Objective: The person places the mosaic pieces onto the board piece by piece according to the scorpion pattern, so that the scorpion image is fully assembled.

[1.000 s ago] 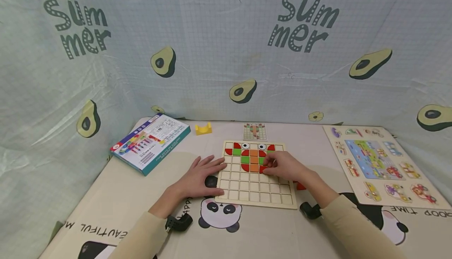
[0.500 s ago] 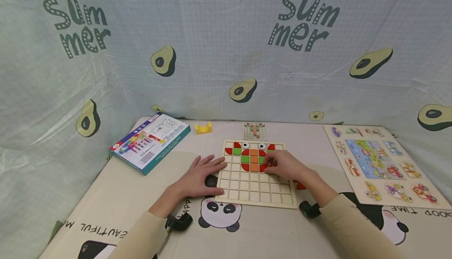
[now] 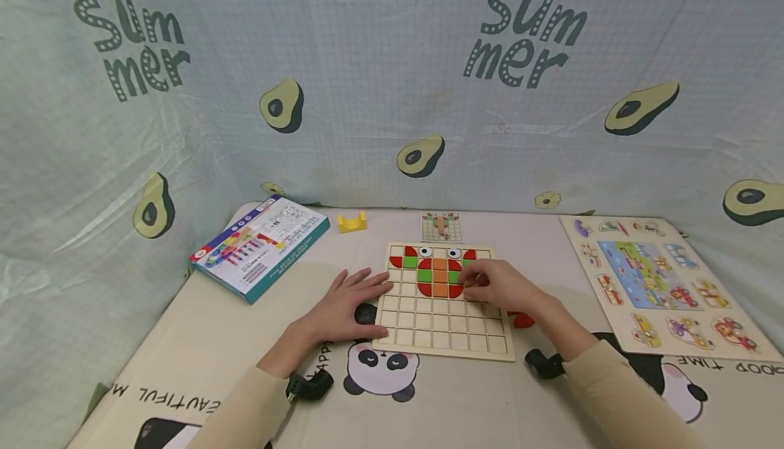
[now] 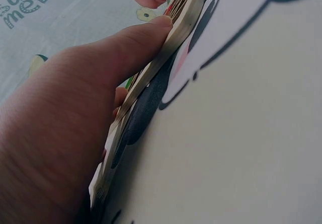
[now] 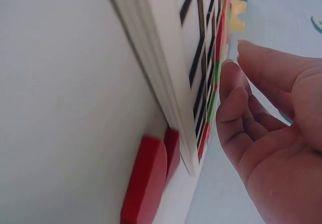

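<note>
A wooden grid board (image 3: 441, 344) lies before me, with red, green and orange pieces and two eye pieces set in its upper squares. My left hand (image 3: 349, 306) rests at the board's left side with fingers spread; in the left wrist view its thumb (image 4: 136, 45) lies on the board's rim. My right hand (image 3: 499, 286) hovers over the board's right half, just right of a red quarter-round piece (image 3: 455, 291). Its fingers are loosely bent and hold nothing, as the right wrist view shows. Loose red pieces (image 5: 146, 178) lie beside the board's right edge.
Behind the board lies a small pattern card (image 3: 442, 227), with a yellow curved block (image 3: 352, 222) to its left. A flat game box (image 3: 260, 248) sits at the left. A wooden picture puzzle (image 3: 664, 289) lies at the right.
The red quarter-round piece by my right fingertips has settled into its square and been let go. My right hand has drawn slightly to the right. The left hand has not moved.
</note>
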The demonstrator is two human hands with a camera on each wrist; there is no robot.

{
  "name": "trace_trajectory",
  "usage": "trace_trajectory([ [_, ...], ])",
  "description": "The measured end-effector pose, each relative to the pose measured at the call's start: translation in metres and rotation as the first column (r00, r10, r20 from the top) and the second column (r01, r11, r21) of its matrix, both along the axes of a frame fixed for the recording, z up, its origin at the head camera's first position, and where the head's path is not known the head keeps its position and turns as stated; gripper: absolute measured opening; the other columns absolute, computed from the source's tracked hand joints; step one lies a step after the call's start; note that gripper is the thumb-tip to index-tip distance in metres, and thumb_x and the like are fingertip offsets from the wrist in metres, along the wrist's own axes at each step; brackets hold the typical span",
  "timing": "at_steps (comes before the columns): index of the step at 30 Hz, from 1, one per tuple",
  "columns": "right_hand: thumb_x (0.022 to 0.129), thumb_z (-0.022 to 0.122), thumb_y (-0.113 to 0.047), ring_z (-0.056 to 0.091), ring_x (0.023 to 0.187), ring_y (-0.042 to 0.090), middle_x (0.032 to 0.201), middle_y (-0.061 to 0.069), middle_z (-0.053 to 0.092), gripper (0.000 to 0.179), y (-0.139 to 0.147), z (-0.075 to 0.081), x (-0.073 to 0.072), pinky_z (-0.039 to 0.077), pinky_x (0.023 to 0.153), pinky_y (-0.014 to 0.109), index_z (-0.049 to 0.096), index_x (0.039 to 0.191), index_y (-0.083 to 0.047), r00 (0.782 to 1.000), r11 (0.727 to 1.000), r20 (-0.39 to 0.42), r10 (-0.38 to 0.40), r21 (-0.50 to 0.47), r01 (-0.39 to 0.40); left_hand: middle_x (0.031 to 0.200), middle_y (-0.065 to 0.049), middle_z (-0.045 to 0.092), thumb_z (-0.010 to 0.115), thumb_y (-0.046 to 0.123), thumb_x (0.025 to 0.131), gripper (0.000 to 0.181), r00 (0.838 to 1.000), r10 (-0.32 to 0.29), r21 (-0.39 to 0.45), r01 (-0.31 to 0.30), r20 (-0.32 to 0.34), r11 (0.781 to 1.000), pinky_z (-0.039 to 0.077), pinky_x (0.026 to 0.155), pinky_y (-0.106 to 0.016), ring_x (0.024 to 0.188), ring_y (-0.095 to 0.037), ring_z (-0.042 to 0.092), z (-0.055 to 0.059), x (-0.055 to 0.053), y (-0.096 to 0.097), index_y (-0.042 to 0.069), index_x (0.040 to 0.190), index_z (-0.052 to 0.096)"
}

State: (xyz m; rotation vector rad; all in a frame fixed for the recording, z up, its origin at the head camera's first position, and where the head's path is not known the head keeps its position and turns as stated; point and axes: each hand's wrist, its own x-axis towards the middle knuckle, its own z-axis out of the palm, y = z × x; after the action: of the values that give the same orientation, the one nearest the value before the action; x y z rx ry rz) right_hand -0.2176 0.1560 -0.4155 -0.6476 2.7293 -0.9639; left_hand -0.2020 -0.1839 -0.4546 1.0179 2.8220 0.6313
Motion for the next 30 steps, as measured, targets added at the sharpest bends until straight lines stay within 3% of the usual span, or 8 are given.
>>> trace_trajectory([
  [13,0.093,0.072,-0.011,0.057,0.084,0.020,0.094,0.002,0.061,0.021,0.040,0.013,0.014,0.052,0.070,0.032,0.068,0.112,-0.005,0.999,0.998,-0.007,-0.052,-0.045,0.052,0.162,0.003,0.034,0.069,0.063,0.084,0.084,1.000,-0.001,0.006,0.001,-0.005,1.000,0.002,0.119,-0.059,0.152,-0.030,0.016,0.001,0.000,0.001,0.022,0.154,0.045],
  [30,0.091,0.076,-0.014,0.056,0.086,0.020,0.096,0.000,0.061,0.021,0.102,0.006,0.038,0.052,0.070,0.025,0.069,0.109,-0.006,0.999,0.998,0.022,-0.040,-0.038,0.041,0.162,0.001,0.035,0.069,0.062,0.085,0.083,1.000,0.006,0.011,-0.006,0.005,1.000,0.002,0.119,-0.060,0.152,-0.031,0.017,0.005,0.001,0.003,0.021,0.154,0.047],
])
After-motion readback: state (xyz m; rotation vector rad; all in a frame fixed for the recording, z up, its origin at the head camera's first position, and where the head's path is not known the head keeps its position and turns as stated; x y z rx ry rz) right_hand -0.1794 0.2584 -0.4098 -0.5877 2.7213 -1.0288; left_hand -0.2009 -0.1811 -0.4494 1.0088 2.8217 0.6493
